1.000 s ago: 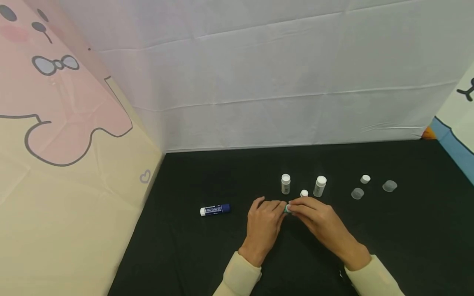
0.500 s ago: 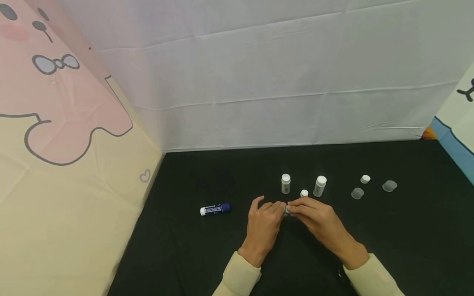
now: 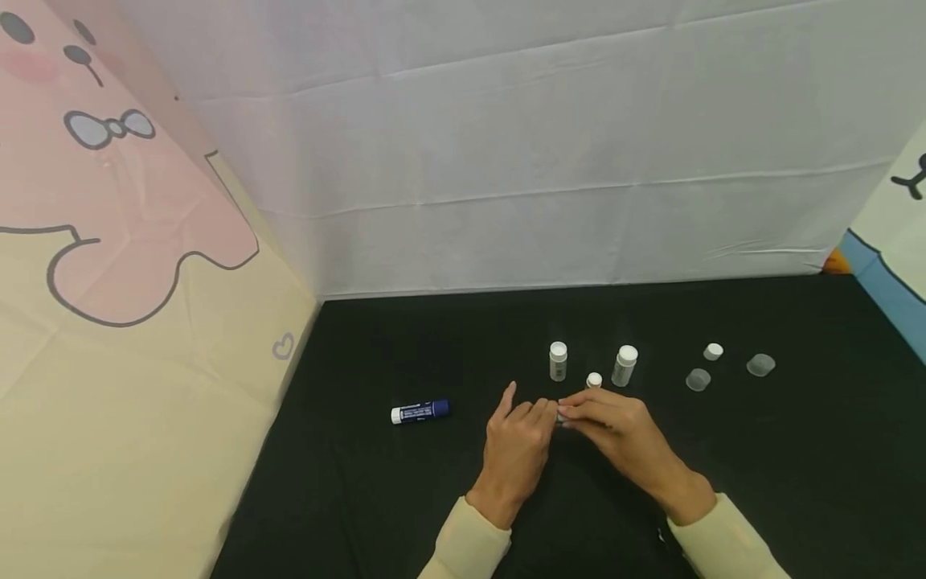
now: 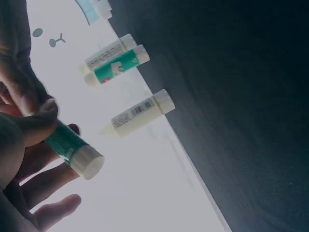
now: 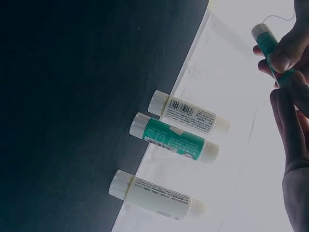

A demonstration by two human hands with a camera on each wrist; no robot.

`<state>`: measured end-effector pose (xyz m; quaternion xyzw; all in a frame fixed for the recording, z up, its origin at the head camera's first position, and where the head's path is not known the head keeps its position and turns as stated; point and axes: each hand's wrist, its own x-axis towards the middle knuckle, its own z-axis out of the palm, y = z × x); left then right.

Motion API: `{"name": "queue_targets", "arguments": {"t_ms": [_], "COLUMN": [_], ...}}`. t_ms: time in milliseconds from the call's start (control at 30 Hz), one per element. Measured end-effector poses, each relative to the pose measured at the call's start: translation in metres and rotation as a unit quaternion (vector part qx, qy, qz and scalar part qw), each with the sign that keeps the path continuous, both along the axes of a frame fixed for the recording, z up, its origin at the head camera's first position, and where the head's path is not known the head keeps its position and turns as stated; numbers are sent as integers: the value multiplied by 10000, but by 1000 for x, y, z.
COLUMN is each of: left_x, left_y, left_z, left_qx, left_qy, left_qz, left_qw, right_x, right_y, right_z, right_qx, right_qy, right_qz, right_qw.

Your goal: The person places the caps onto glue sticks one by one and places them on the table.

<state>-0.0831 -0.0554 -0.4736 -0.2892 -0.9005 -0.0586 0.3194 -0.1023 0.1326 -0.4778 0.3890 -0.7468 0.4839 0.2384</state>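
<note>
A green-labelled glue stick (image 4: 67, 140) with a white end is held between both hands. My left hand (image 3: 515, 458) grips its body between thumb and fingers, the little finger raised. With thumb and fingertips my right hand (image 3: 628, 438) pinches the other end, which the fingers hide. Past the hands stand a clear white-topped glue stick (image 3: 558, 362), another clear one (image 3: 625, 367), and a green one (image 5: 173, 137) between them, mostly hidden by my right hand in the head view.
On the black table a navy glue stick (image 3: 419, 412) lies to the left. A small white cap (image 3: 713, 351) and two translucent caps, one nearer (image 3: 698, 379) and one farther right (image 3: 760, 365), sit at the right. A white cloth wall (image 3: 506, 161) rises behind.
Both hands stay together on the glue stick and have shifted very slightly left. The left little finger stands straighter, and less of the green label shows between the hands. The other items have not moved.
</note>
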Motion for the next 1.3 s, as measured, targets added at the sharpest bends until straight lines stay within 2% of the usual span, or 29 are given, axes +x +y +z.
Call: {"name": "queue_targets", "arguments": {"t_ms": [100,233,400,533,700,933,1100,1300], "left_x": [0,-1,-2,-4,-6,-10,-13,-16], "left_y": [1,2,1,-5,-12,-21,-27,-36], "left_z": [0,1,2,1,-2,-8,-10,-10], "left_qx": [-85,-188,-106,-10,70,78,164,304], "left_qy": [55,17,-399,-719,-931,-1054,-1155,-1452], "left_qz": [45,137,395,556,690,844,924,1090], "left_qw": [9999,9997,9984,9959,9932,9908,9889,9829], "right_x": [2,6,9,12,14,11,11,12], "right_y": [0,0,2,5,11,22,32,46], "right_z": [-1,-2,-2,-2,-1,1,3,5], "right_qx": [4,181,740,1246,1447,1515,1557,1646], "right_qy": [-140,22,371,503,566,749,811,797], "right_qz": [-97,-459,-968,-1222,-1354,-1418,-1461,-1671], "right_qw": [9999,9988,9919,9834,9785,9754,9736,9688]}}
